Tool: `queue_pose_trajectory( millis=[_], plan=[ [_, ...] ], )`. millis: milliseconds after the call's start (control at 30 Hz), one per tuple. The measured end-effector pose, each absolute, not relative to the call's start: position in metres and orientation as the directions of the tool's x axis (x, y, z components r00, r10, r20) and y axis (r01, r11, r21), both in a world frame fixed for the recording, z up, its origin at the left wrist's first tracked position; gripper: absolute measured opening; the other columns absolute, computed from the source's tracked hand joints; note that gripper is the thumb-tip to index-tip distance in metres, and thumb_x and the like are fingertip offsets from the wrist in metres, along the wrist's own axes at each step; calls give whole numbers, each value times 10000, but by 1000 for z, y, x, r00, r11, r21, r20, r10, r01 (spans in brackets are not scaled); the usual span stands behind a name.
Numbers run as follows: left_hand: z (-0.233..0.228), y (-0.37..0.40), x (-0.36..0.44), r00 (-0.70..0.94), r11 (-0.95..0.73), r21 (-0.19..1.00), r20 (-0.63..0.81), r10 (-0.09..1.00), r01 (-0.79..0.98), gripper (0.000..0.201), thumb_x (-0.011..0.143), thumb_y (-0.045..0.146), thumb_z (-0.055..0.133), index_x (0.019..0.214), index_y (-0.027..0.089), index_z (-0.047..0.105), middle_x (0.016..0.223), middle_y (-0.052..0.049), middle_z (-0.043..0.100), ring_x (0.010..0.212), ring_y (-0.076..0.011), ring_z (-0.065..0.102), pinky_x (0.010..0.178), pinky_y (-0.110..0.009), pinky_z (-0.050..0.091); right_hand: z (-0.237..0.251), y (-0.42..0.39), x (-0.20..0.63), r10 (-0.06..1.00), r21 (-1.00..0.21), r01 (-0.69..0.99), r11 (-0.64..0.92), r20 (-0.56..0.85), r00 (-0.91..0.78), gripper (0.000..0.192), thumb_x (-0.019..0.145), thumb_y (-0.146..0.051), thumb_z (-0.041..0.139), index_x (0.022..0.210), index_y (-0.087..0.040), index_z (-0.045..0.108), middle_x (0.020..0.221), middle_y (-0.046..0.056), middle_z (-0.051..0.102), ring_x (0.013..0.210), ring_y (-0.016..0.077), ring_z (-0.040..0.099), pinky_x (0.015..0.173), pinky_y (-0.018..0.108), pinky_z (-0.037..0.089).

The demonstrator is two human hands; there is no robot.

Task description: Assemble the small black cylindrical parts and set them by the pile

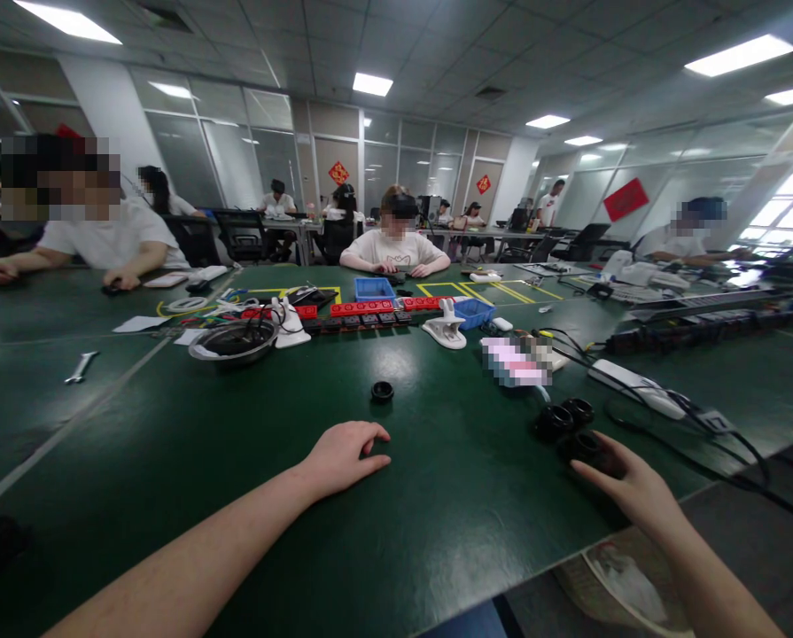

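From the head camera, the left hand (344, 456) rests palm down on the dark green worktop (237, 461), its fingers (368, 435) loosely curled together and holding nothing. Just beyond its fingertips, apart from them, a small black round plastic cap (382, 391) lies alone on the worktop. The right hand (628, 483) reaches in from the near edge; its fingers (586, 474) touch the nearest of a cluster of black round ring-shaped parts (564, 418), and whether they are closed around that part I cannot tell. A white power strip with a black cable (635, 386) lies just to the right of the cluster.

Farther off, a shallow round metal bowl (232, 342) sits left of centre, with a silver open-ended wrench (81, 366) well apart to its left. A row of red and black sockets (369, 315) runs across the middle, a white plastic clamp-like holder (445, 327) at its right end and a small blue plastic tray (374, 288) behind it. Across the worktop a person in a white shirt (394, 244) sits with both hands on the surface; another person in a white shirt (107, 239) sits at the left.
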State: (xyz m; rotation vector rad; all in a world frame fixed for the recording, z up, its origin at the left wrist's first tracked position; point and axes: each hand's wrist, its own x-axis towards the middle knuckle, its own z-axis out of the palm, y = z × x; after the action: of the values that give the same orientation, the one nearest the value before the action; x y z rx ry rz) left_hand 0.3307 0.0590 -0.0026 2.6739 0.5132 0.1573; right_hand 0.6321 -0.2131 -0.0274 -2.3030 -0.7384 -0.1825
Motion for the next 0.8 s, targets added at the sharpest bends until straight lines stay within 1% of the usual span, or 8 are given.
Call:
queue_pose_trajectory(
  millis=[133,167,267,333,400,500,633,800],
  plan=[
    [-4,59,333,917,-845,404,34,397,351,250,736,444,474,843,227,535,690,26,526,673,-142,510,577,-234,343,-16,-204,598,240,-696,505,-511,449,861,504,697,-533,432,1047,-177,500,898,84,574,757,224,545,630,340,441],
    [-5,60,333,912,-845,394,37,409,363,253,730,455,476,795,216,530,695,24,530,671,-142,509,569,-231,339,-11,-194,584,257,-715,546,-435,483,837,459,727,-517,399,1018,-178,504,884,81,565,769,217,538,652,338,438],
    [-9,61,336,906,-862,342,64,418,374,285,728,475,469,681,196,500,677,23,538,645,-140,506,536,-225,318,1,-146,543,704,-651,727,-220,410,580,380,723,-451,461,995,-190,503,864,64,557,764,190,531,680,317,441],
    [-12,62,337,912,-883,299,83,402,362,300,743,463,455,624,190,486,624,28,531,606,-135,499,513,-226,295,5,-102,521,871,-598,792,-124,317,375,413,731,-408,483,1089,-205,453,946,66,542,800,184,526,691,311,442],
    [-15,63,338,916,-897,268,100,389,351,307,751,445,453,587,186,479,584,31,521,578,-131,492,496,-229,277,3,-57,505,920,-522,850,-71,296,259,517,706,-395,524,1159,-178,402,1038,95,508,909,208,502,764,328,419],
    [-17,64,337,913,-896,266,106,393,355,288,749,421,469,585,185,488,570,36,512,559,-124,488,488,-229,270,-5,4,490,916,-381,915,-135,304,262,595,679,-434,548,1166,-127,396,1094,152,473,1013,269,450,832,375,367],
    [-16,64,334,914,-890,298,107,391,346,269,732,405,501,582,182,488,565,43,493,556,-114,476,498,-221,278,-10,44,481,942,-289,940,-182,222,251,363,707,-407,534,942,-131,551,910,138,547,877,260,514,749,367,394],
    [-13,71,328,893,-864,415,212,398,286,286,776,349,443,552,171,422,541,49,421,532,-91,415,511,-202,288,6,-8,489,989,-316,946,73,142,-29,351,632,-283,627,972,-210,577,886,65,580,867,225,505,767,328,388]
  ],
)
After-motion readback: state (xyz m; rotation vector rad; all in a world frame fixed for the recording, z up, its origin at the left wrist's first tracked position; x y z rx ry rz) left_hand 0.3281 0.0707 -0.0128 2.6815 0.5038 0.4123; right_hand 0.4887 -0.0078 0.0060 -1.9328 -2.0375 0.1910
